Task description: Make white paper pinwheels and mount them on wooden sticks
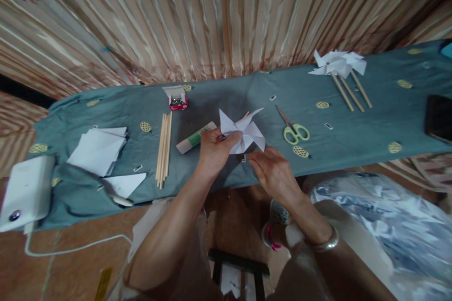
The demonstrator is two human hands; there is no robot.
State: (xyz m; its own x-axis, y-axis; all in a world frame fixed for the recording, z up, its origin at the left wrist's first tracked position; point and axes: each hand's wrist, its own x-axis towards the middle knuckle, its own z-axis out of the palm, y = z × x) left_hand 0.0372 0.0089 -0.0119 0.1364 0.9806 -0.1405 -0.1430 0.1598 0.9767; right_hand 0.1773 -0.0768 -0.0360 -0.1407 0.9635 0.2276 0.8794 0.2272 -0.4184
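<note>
A white paper pinwheel [250, 132] is held over the middle of the cloth by my left hand [218, 146], whose thumb presses on its centre. Just below and right of the pinwheel is my right hand [270, 169], fingers curled together near one blade; what they hold, if anything, is too small to make out. Behind my left hand lies a green and beige tube [196, 137]. Green-handled scissors [295, 132] lie to the right of the pinwheel. An open red box of metal pins [178, 100] stands behind, on the left.
Wooden sticks [164, 150], stacked white paper [99, 150] and a white device [28, 193] with a cable are on the left. Finished pinwheels on sticks [341, 63] lie at the back right, a dark object [439, 117] at the far right. Below is a clear plastic bag [395, 225].
</note>
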